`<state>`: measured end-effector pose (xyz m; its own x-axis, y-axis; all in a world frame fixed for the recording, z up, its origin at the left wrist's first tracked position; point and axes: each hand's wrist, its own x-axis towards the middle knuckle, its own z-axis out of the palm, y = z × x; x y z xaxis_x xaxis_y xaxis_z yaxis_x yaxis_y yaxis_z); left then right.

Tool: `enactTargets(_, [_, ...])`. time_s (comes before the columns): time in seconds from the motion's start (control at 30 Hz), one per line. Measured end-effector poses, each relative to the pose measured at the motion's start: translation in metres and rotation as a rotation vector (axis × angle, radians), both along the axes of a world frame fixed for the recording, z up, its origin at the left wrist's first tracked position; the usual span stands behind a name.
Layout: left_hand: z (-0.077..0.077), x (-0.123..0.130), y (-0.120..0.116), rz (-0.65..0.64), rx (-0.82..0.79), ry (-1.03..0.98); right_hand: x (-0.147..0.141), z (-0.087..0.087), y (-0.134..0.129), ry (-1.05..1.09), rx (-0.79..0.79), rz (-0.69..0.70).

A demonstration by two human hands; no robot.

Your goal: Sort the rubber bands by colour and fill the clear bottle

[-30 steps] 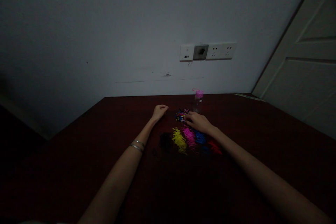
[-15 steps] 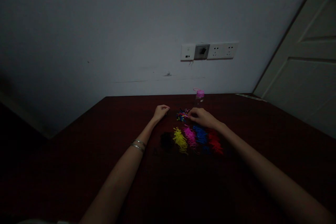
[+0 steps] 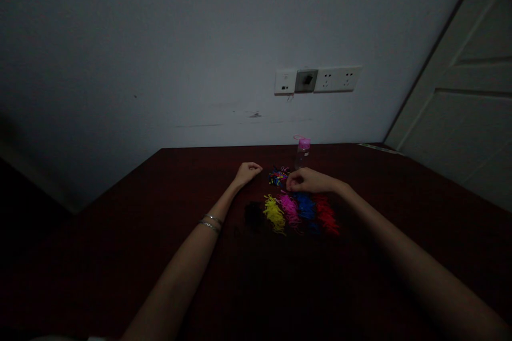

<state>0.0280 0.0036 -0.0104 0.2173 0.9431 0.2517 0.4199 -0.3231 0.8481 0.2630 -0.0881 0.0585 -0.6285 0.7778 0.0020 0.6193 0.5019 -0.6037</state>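
Note:
Strands in mixed colours form a small pile (image 3: pixel 277 176) on the dark red table. My right hand (image 3: pixel 303 179) is at the right edge of that pile, its fingers pinched together and pointing down; anything between them is too small to make out. To the left of the pile lies my left hand (image 3: pixel 248 171), fingers curled and pressed together on the table, their contents hidden. Nearer to me, sorted strands lie side by side: a black bunch (image 3: pixel 254 214), a yellow bunch (image 3: pixel 274 215), a pink bunch (image 3: pixel 290 210), a blue bunch (image 3: pixel 306 206) and a red bunch (image 3: pixel 327 215).
A clear bottle with a pink cap (image 3: pixel 303 145) stands behind my right hand, near the wall. Sockets and switches (image 3: pixel 318 80) are set in the wall above the table (image 3: pixel 192 170). A pale door (image 3: pixel 472 101) is at the right.
My right hand has drawn back slightly toward me from the mixed pile, its fingers now pointing more downward. My left hand has shifted very slightly to the right.

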Motion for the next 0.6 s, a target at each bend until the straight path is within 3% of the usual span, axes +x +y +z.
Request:
enactTargets(0.2, [0.009, 0.004, -0.002, -0.179, -0.014, 0.229, 0.028, -0.020, 0.017, 0.139, 0.120, -0.225])
enactTargets(0.43, [0.012, 0.010, -0.008, -0.089, 0.017, 0.357, 0.079, -0.058, 0.029, 0.289, 0.118, -0.520])
enactTargets(0.6, [0.015, 0.012, -0.012, -0.092, 0.033, 0.382, 0.099, -0.069, 0.032, 0.442, 0.124, -0.708])
